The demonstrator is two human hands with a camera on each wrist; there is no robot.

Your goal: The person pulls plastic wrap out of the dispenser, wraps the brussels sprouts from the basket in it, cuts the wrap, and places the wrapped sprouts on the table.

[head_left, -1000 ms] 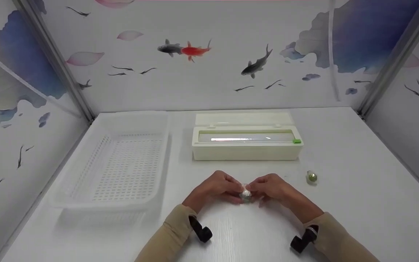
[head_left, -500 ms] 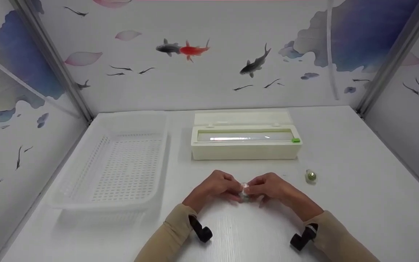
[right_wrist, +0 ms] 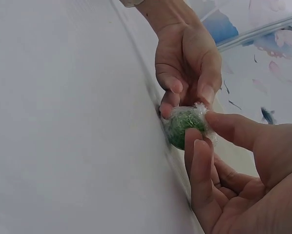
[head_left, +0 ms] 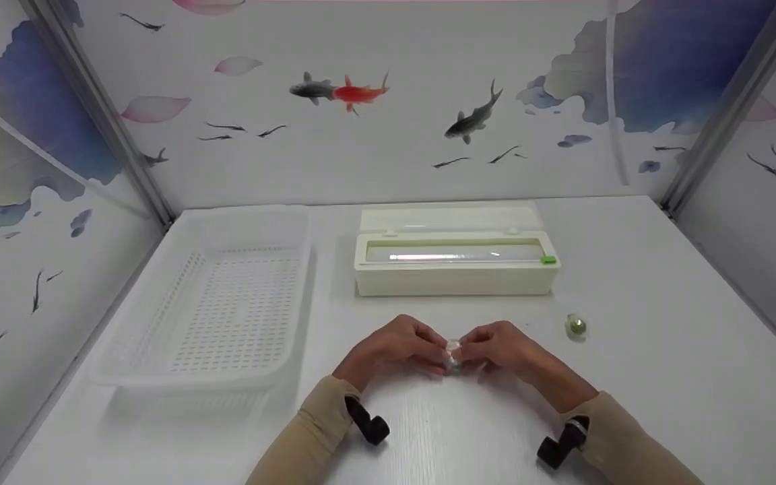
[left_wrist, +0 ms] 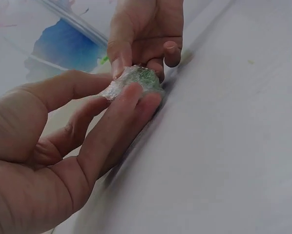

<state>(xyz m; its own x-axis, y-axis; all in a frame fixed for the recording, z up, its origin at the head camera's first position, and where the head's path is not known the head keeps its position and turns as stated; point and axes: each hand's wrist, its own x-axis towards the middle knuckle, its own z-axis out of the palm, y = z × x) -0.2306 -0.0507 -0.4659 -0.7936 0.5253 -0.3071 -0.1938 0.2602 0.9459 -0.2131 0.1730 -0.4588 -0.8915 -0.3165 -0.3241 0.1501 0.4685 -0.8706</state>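
Note:
Between my two hands sits a small green ball in crumpled clear plastic wrap (right_wrist: 184,122). My left hand (head_left: 405,343) pinches it from the left with thumb and fingertips. From the other side my right hand (head_left: 502,345) pinches the wrap, thumb against the bunched film in the right wrist view. In the left wrist view the wrapped ball (left_wrist: 145,78) looks pale and shiny with green showing through. Fingers cover much of it in the head view. Off to the right, a second wrapped greenish ball (head_left: 577,326) rests on the table.
Behind my hands stands a cream cling film dispenser (head_left: 455,281), lid up, with a green slider (head_left: 548,260) at its right end. A white perforated basket (head_left: 297,303) occupies the left of the white table (head_left: 664,377). Printed panels (head_left: 388,162) enclose the back and sides.
My hands stay in nearly the same place, with small finger shifts on the wrapped ball. The basket, dispenser and second ball keep their places.

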